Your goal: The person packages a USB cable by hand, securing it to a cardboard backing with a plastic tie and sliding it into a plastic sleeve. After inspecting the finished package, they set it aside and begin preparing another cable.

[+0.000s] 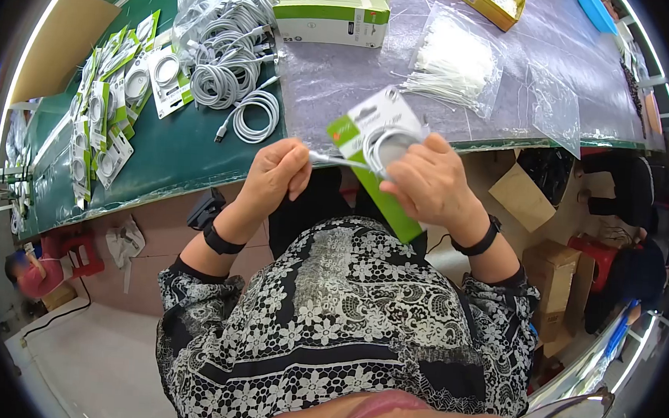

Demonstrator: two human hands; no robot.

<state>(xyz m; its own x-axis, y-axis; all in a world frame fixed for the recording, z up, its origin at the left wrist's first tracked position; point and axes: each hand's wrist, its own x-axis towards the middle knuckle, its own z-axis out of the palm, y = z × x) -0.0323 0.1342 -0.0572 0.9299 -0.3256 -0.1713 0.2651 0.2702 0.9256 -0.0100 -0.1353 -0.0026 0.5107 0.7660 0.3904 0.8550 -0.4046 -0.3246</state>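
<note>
My right hand (434, 181) is closed on a white and green packaging card (392, 205) in front of my body, just off the table's front edge. A coiled white cable (376, 146) lies against the card, partly covered by my fingers. The closed fingers of my left hand (279, 169) pinch a thin white length that looks like the cable's end (322, 157). This length is stretched from the card towards my left hand. Its tip is hidden in my fingers.
Loose coiled cables (228, 68) lie on the green mat (173, 149), beside several carded cables (98, 122). A green and white box (330, 25) stands behind. To the right are a bag of white zip ties (455, 59), a clear bag (554, 104) and a yellow tray (503, 16).
</note>
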